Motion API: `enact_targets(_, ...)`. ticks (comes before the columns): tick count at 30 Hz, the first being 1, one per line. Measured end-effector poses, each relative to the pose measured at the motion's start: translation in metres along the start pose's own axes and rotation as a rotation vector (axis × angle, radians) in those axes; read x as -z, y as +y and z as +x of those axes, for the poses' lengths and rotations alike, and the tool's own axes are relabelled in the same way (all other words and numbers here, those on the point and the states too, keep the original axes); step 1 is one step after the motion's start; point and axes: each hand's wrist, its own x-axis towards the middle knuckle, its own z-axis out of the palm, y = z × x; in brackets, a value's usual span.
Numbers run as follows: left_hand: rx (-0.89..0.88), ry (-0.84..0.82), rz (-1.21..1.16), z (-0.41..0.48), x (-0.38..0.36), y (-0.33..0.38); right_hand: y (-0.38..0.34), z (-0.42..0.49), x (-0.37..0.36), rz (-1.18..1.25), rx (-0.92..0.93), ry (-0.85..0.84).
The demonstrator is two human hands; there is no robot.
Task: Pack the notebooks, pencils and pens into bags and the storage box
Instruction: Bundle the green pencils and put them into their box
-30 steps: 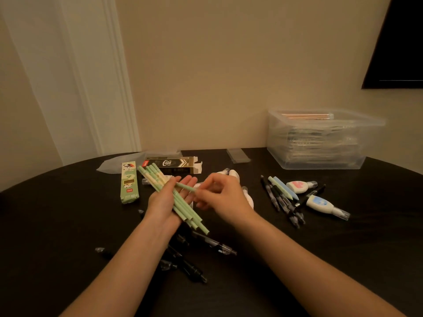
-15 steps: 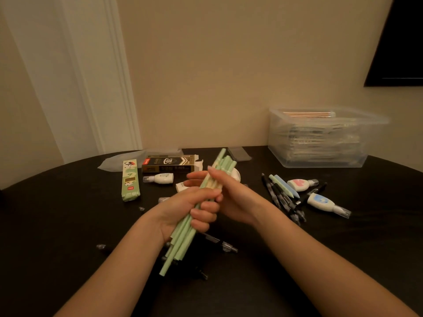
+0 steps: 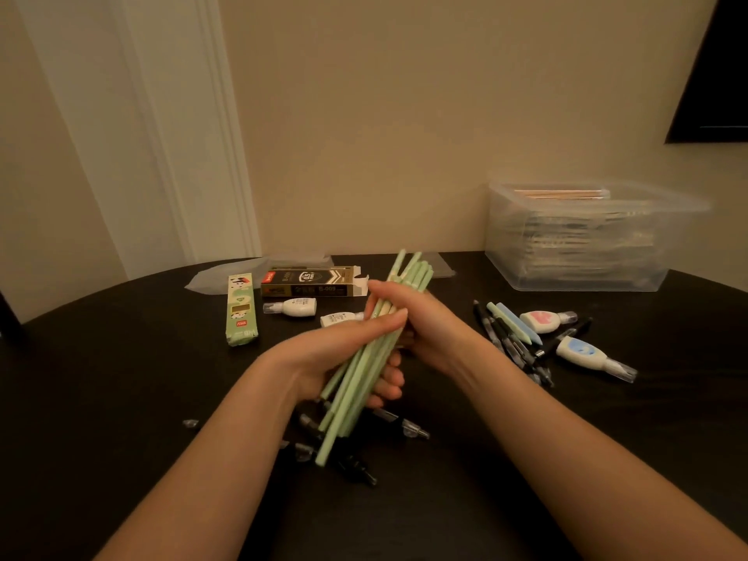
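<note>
The black carton (image 3: 311, 282) lying at the far middle of the bench (image 3: 121, 398) shows "0.5" inside a shield emblem and "B-009" along its near side. The green carton (image 3: 241, 309) to its left reads "HB" at its near end. Its red tag and the bottle labels are too small to read.

pencils: bundle of green pencils (image 3: 356, 380) swung from a far-left-to-near-right slant to far-right-to-near-left, near ends uneven | left hand (image 3: 324, 354): palm flat under the bundle, now fingers curled round it | right hand (image 3: 429, 321): was pinching one pencil, now grips the bundle's far part | white bottle (image 3: 293, 307): uncovered, far-left of the hands
</note>
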Motion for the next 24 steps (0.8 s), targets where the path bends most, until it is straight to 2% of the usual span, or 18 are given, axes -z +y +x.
enact_targets(4, -0.012, 0.108, 0.055, -0.005, 0.020, 0.001, 0.001, 0.007, 0.016, 0.194, 0.032, 0.117)
enact_targets(6, 0.003, 0.229, 0.041, -0.003, 0.031, 0.002, 0.006, 0.012, 0.024, 0.256, 0.014, 0.194)
enact_targets(10, -0.062, 0.677, 0.197, 0.024, 0.058, -0.007, 0.016, 0.018, 0.031, 0.337, -0.018, 0.389)
enact_targets(12, -0.094, 0.901, 0.401, 0.038, 0.082, -0.014, 0.018, 0.020, 0.034, 0.356, -0.036, 0.466)
enact_targets(14, -0.081, 1.050, 0.600, 0.046, 0.107, -0.019, 0.020, 0.021, 0.036, 0.375, -0.038, 0.509)
enact_targets(16, -0.042, 1.042, 0.813, 0.049, 0.128, -0.021, 0.021, 0.022, 0.038, 0.405, -0.026, 0.521)
enact_targets(20, 0.179, 0.749, 1.433, 0.038, 0.156, -0.024, 0.023, 0.022, 0.041, 0.428, -0.049, 0.550)
enact_targets(24, 0.342, 0.553, 1.674, 0.031, 0.165, -0.028, 0.024, 0.023, 0.039, 0.439, -0.069, 0.559)
